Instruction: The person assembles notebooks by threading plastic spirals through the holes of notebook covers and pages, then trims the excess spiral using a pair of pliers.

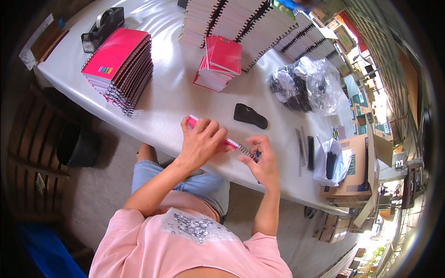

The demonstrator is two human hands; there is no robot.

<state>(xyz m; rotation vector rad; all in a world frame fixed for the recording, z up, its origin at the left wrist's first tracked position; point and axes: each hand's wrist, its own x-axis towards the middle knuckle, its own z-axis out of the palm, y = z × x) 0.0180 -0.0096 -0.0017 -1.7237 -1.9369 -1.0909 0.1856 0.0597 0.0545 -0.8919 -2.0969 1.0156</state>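
At the near edge of the table, my left hand (pixel 201 141) is wrapped around a narrow red-and-white notebook (pixel 191 122), seen edge-on. A dark spiral binding coil (pixel 244 149) sticks out of the notebook's right end. The fingers of my right hand (pixel 263 160) close around that coil's outer end. Something small and blue shows between those fingers, too hidden to name. Just beyond my hands lies a flat, black, curved object (pixel 250 116). Loose binding coils (pixel 304 150) lie in a row to the right.
Spiral-bound red notebooks (pixel 116 51) are stacked at left, beside a black tape dispenser (pixel 104 28). Farther back are a smaller red stack (pixel 222 58) and tall piles of bound pages (pixel 236 21). A clear plastic bag (pixel 320 81) with black coils and a cardboard box (pixel 354 169) stand at right.
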